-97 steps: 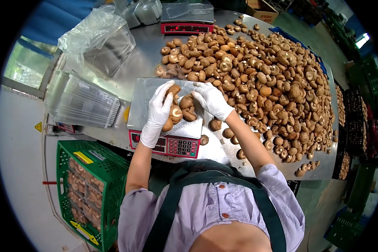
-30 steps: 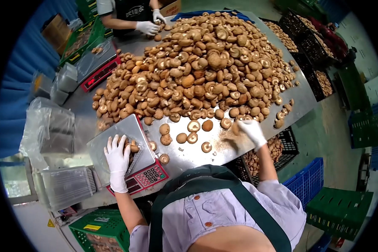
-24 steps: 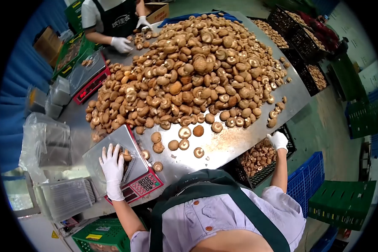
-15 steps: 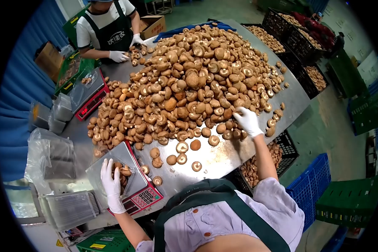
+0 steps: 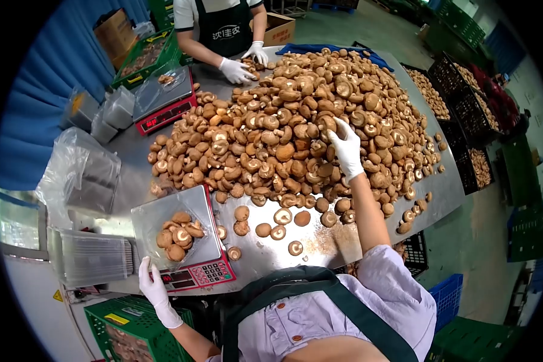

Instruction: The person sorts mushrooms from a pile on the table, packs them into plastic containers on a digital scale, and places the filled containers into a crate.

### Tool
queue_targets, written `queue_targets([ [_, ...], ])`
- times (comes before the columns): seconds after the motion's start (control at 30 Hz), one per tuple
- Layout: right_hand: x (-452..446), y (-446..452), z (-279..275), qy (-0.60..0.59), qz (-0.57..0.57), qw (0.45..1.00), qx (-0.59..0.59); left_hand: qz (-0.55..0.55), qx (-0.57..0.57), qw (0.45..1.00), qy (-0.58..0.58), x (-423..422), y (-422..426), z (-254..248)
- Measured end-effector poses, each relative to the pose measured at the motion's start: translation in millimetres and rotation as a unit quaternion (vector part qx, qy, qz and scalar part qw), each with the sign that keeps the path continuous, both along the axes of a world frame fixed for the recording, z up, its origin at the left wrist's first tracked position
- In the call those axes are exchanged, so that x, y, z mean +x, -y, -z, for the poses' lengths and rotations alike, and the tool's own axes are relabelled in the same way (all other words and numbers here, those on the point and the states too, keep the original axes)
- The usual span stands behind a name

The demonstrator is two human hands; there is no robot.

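Apparent step: picking from mushroom pile (image 5: 285, 151). Right hand (image 5: 347, 154) at pile, grip closure cannot be told; left hand (image 5: 155, 293) beside scale (image 5: 149, 218), grip apart. Next move calls for secure pinch.

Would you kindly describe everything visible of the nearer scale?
The scale has a grey, metallic-looking plate and red body, with dark display and keypad on its near side. It sits angled on the table. Mushrooms rest on it, apparently in a clear tray; the left hand is at a corner, contact unclear.
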State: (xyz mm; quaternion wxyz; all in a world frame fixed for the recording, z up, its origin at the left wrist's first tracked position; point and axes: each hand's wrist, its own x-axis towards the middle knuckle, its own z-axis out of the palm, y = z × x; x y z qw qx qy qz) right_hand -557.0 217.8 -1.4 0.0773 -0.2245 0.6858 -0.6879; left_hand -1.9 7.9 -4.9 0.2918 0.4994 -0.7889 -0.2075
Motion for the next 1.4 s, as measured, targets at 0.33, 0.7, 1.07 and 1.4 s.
queue_targets([
  [0.33, 130, 65, 10, 0.371, -0.360, 0.835, -0.189, -0.013, -0.003, 0.995, -0.100, -16, 18, 4],
  [0.7, 283, 162, -21, -0.324, -0.376, 0.868, 0.025, -0.037, -0.015, 0.994, -0.101, 10, 46, 0],
  [1.07, 266, 162, -12, -0.226, -0.417, 0.875, 0.102, -0.048, 0.098, 0.961, -0.254, 12, 87, 24],
  [1.4, 241, 140, 6, -0.047, -0.342, 0.917, 0.198, -0.075, 0.337, 0.880, -0.326, -20, 152, 31],
])
